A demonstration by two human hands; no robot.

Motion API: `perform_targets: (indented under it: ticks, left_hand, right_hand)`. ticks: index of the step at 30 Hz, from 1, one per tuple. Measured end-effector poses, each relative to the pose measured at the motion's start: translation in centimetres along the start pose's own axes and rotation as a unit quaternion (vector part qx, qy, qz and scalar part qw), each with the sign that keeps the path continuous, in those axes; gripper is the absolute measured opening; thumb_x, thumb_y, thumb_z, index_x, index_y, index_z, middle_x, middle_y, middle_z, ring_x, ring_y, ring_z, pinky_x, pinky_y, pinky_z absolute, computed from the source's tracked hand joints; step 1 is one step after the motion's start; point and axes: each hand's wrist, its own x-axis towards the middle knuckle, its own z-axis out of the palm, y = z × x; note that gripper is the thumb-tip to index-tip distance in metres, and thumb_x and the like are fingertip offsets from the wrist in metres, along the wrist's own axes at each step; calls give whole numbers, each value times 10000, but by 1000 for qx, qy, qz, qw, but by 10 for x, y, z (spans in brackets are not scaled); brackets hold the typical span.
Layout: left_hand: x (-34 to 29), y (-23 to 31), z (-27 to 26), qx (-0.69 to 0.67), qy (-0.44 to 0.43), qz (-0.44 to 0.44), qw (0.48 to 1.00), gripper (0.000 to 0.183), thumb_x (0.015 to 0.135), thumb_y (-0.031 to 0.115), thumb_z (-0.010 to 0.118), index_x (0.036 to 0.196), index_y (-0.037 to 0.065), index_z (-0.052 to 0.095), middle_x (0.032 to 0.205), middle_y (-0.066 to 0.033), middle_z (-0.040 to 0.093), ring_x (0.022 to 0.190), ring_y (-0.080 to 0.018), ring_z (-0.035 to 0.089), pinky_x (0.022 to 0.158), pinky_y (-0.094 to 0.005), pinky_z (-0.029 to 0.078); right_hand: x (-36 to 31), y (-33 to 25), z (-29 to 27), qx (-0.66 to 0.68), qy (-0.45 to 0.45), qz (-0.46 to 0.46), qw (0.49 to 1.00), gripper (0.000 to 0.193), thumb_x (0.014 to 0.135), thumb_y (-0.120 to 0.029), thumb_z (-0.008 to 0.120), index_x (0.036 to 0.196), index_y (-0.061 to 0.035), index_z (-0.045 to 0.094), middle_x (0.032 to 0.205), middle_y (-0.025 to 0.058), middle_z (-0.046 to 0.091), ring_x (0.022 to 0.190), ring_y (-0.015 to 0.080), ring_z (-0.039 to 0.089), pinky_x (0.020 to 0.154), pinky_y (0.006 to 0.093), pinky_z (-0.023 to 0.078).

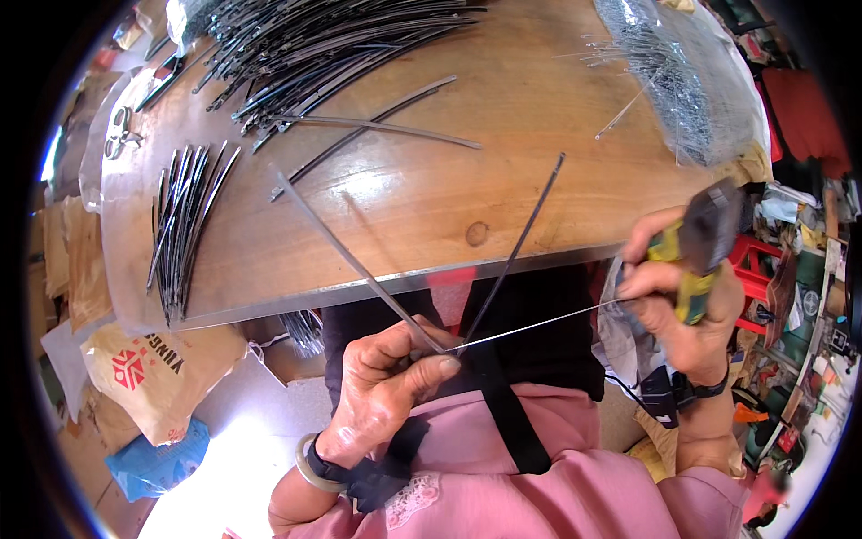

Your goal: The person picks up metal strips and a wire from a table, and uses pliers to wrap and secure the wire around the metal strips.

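Note:
My left hand (373,382) is closed in a pinch in front of the table's near edge. It grips the lower ends of a grey thin strip (337,244) and a dark thin strip (523,235), which spread upward in a V. From this pinch a thin wire (549,321) runs taut to the fingers of my right hand (691,332). That hand is wrapped around pliers (709,229) with yellow and black handles, their dark head pointing up and blurred. Whether the wire is knotted or wound at the strips is hidden by my left fingers.
On the wooden table (521,193) lie a big heap of dark strips (314,49), a smaller bundle (187,234), several loose strips (386,130) and scissors (119,133). Fine wires (664,81) lie on plastic at the far right. A red stool (752,278) stands at the right.

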Motion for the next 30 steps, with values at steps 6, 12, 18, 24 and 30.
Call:
perform_targets:
  ticks: [6, 12, 18, 24, 30]
  left_hand:
    - [5, 14, -2, 75, -41, -66, 994, 88, 815, -41, 701, 892, -49, 659, 757, -41, 615, 630, -92, 533, 589, -227, 449]
    - [7, 15, 2, 97, -46, -84, 991, 46, 849, -62, 656, 890, -49, 641, 752, -19, 605, 635, -61, 507, 574, -210, 420]
    - [4, 31, -1, 76, -66, -159, 982, 300, 854, -78, 630, 1152, -52, 633, 729, -12, 612, 553, -61, 512, 495, -195, 398]
    - [7, 55, -34, 159, -141, -118, 970, 455, 843, -119, 564, 1290, -37, 571, 877, -111, 714, 681, -117, 619, 627, -238, 506]
    - [27, 58, -8, 149, -189, 6, 971, 389, 843, -64, 580, 1230, -29, 581, 993, -90, 694, 804, -150, 639, 734, -275, 517]
  right_hand:
    - [28, 3, 16, -231, -104, -197, 947, 235, 617, -80, 702, 829, -10, 630, 982, 115, 587, 821, 284, 573, 850, 425, 417]
    - [34, 21, 32, -210, -168, -191, 944, 304, 550, -55, 687, 841, -2, 618, 1038, 136, 555, 925, 305, 573, 934, 477, 341]
    - [30, 22, 37, -201, -168, -168, 950, 299, 546, -42, 673, 836, 12, 625, 997, 127, 554, 892, 305, 560, 898, 479, 356]
    - [31, 8, 41, -200, -114, -199, 952, 172, 667, -81, 652, 823, -15, 687, 893, 96, 558, 821, 224, 567, 845, 438, 364]
    - [25, 0, 44, -150, -125, -219, 956, 311, 530, -121, 653, 827, -32, 662, 996, 123, 577, 865, 273, 551, 859, 472, 355]
